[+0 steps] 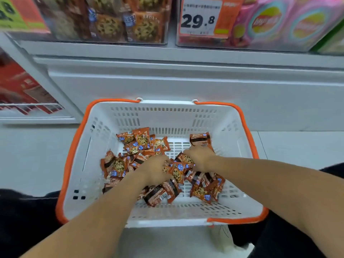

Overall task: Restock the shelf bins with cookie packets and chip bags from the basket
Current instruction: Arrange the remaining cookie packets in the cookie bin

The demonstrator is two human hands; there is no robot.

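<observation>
A white basket (163, 116) with orange rim and handles stands on the floor before the shelf. Several small orange-brown cookie packets (138, 141) lie scattered on its bottom. Both my hands are down inside it. My left hand (155, 169) is curled over packets near the middle. My right hand (200, 158) is closed around packets just to its right. Above, a clear shelf bin (111, 21) holds the same cookie packets. To its right another bin (279, 23) holds pink chip bags.
A price tag reading 29.8 (201, 17) hangs on the chip bin. The white shelf base (167, 84) runs behind the basket. A lower shelf with red packages (24, 90) is at left. Pale floor tiles (297, 146) surround the basket. My dark trousers (24, 220) flank it.
</observation>
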